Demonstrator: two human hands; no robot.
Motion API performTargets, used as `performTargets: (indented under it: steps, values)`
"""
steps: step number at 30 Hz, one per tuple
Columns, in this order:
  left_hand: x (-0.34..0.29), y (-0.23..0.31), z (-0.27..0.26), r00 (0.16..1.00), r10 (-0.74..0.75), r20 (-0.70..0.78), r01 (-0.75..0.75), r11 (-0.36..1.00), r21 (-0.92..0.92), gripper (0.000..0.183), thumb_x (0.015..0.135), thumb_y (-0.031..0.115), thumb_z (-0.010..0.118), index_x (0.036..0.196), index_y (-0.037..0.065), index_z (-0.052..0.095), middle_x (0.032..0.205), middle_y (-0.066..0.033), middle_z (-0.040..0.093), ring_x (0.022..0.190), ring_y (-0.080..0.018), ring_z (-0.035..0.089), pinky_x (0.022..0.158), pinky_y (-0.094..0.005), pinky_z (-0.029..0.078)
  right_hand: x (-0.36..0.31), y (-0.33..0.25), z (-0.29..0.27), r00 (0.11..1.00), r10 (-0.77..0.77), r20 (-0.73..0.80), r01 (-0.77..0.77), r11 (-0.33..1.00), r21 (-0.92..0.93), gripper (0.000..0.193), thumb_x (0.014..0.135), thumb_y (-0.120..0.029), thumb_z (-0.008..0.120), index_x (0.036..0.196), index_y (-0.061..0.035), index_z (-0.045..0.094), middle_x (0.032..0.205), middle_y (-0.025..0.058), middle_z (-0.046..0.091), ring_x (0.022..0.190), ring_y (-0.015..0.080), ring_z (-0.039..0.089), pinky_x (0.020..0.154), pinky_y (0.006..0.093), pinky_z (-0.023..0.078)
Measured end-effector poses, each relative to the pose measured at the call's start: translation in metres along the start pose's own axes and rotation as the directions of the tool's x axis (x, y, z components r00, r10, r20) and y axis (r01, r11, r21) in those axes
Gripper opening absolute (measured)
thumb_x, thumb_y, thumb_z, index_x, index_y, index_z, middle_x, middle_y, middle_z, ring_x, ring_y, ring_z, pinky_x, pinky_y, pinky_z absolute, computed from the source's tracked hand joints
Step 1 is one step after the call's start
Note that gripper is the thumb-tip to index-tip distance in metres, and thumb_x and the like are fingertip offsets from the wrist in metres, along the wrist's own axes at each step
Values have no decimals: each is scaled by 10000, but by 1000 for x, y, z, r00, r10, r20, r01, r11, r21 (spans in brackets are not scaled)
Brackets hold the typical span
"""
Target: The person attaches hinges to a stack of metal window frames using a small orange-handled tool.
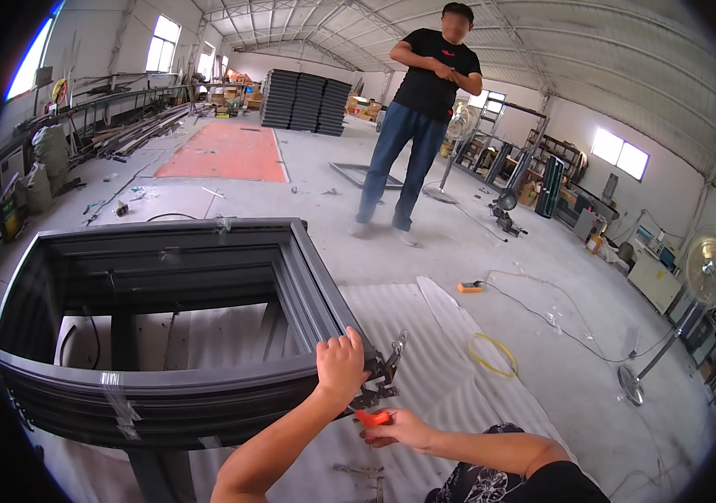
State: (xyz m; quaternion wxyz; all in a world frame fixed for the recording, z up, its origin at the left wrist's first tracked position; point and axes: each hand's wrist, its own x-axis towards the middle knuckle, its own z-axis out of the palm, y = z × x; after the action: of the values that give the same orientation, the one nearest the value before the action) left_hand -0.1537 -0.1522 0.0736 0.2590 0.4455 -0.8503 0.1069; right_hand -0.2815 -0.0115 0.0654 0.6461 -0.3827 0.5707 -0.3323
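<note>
A stack of dark grey metal window frames (207,366) lies in front of me at the left, with strips of clear tape on its sides. My left hand (341,365) grips the near right corner of the stack, its fingers bent over the top edge. Dark metal hinge hardware (389,369) sticks out from that corner. Just below it, my right hand (404,429) is closed round a small orange-red tool (372,418). The tool points toward the corner; its exact kind is hard to make out. Another metal hinge piece (362,474) lies on the sheet below my hands.
White foam sheeting (459,394) covers the floor beneath. Right of it lie a yellow loop (492,355), an orange device (469,287) and a cable. A person (425,109) stands ahead, hands together. A pedestal fan (693,285) stands right; stacked dark frames (303,102) stand farther back.
</note>
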Motion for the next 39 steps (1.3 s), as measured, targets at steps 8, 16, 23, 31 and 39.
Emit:
performTargets:
  steps: [8,16,23,31,39]
  values:
    - [1,-2,5,999,42,-35,-40,999,35,1085,482,556,841,1312,-37,470,859,-37,579,784,-185,566,726,-344,417,17,-2,11,995,-41,89,40,999,12,353,881,-74,679,1198,5,544,1055,84,648,962,175,654,832,323,569]
    - [-1,-1,4,999,34,-34,-32,997,69,1016,529,523,840,1304,-25,478,862,-32,572,801,-181,556,727,-348,414,25,-5,20,989,-54,138,53,999,11,389,881,-75,680,1224,21,525,1059,101,654,938,187,665,838,328,568]
    - [-2,-4,5,997,63,-32,-61,996,61,994,539,509,841,1307,-6,478,856,-24,573,800,-177,561,737,-346,418,29,-2,19,989,-42,145,40,999,14,404,876,-66,681,1231,26,512,1065,112,651,944,201,667,842,338,569]
    - [-1,-4,2,998,54,-19,-53,997,61,974,554,498,840,1311,2,480,858,-26,577,810,-176,568,750,-347,425,27,-2,23,984,-49,169,50,999,-3,387,878,-64,678,1219,29,519,1064,110,649,942,199,666,843,341,569]
    - [-2,-3,-1,998,57,-7,-57,998,40,959,575,477,836,1316,-12,473,872,-40,583,817,-185,570,755,-349,421,30,-1,25,986,-69,149,70,998,-1,320,904,-65,647,1201,4,547,1094,105,640,995,201,650,858,350,558]
